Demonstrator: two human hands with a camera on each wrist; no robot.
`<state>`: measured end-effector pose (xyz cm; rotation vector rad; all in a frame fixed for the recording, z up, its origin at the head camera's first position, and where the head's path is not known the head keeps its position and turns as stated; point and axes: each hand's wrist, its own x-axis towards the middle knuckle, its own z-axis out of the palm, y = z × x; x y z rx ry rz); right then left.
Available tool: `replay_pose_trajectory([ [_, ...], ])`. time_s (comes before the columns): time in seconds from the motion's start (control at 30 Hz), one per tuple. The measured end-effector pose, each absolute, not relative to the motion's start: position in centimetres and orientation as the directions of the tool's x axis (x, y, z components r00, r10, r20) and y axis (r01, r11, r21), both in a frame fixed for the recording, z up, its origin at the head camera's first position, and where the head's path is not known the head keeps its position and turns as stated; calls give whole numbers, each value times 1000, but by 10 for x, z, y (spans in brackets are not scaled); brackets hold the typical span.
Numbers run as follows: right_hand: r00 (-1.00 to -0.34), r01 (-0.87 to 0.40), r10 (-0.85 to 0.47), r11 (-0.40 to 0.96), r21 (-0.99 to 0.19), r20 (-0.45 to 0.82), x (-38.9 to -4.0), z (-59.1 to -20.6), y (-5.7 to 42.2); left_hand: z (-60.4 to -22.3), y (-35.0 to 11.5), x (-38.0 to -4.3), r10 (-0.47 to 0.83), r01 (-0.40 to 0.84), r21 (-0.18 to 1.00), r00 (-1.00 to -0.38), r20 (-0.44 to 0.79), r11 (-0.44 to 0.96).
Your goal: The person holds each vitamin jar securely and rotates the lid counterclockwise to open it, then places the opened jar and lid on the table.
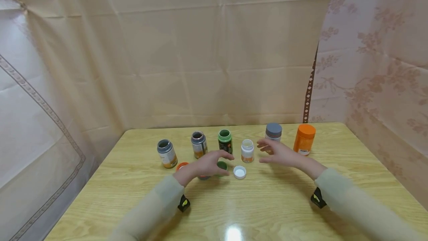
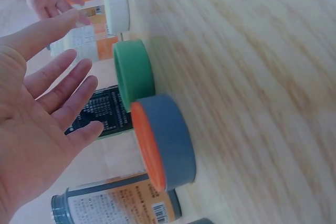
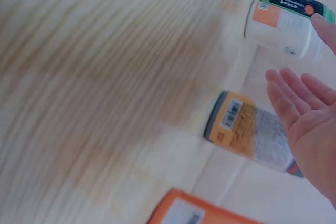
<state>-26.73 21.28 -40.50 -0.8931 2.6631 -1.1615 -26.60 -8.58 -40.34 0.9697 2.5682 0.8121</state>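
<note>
My left hand (image 1: 208, 164) hovers over a row of loose lids with its fingers spread and nothing held. Below and beside it lie a green lid (image 2: 135, 74), a grey lid with an orange inside (image 2: 170, 142) and a white lid (image 1: 239, 172). Just right of the uncapped white bottle (image 1: 247, 151), my right hand (image 1: 281, 154) reaches forward, empty, fingers loosely extended. It partly hides a grey-lidded bottle (image 1: 273, 131) behind it. An uncapped green-rimmed black bottle (image 1: 225, 142) stands beyond the left hand.
Two uncapped grey-necked bottles stand at the left: the outer bottle (image 1: 167, 154) and the inner bottle (image 1: 199, 145). An orange bottle (image 1: 304, 139) with its lid on is at the right. Cloth (image 1: 214, 58) hangs behind the wooden table (image 1: 267, 211).
</note>
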Motion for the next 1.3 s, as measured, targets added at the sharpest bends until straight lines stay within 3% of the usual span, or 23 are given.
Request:
replay_pose_trajectory([
  [0.2, -835, -466, -540, 592, -658, 106, -246, -391, 235, -396, -93, -259, 697, 563, 586, -717, -4, 583],
  [0.5, -835, -505, -525, 613, -607, 165, -235, -383, 262, -387, -92, -250, 684, 547, 622, -729, 25, 561],
  [1.07, -872, -479, -444, 693, -539, 203, -242, -391, 280, -381, -75, -238, 655, 539, 666, -749, 100, 515],
  [1.3, -889, -448, -411, 694, -563, 200, -250, -395, 279, -382, -66, -235, 661, 547, 678, -741, 119, 491],
])
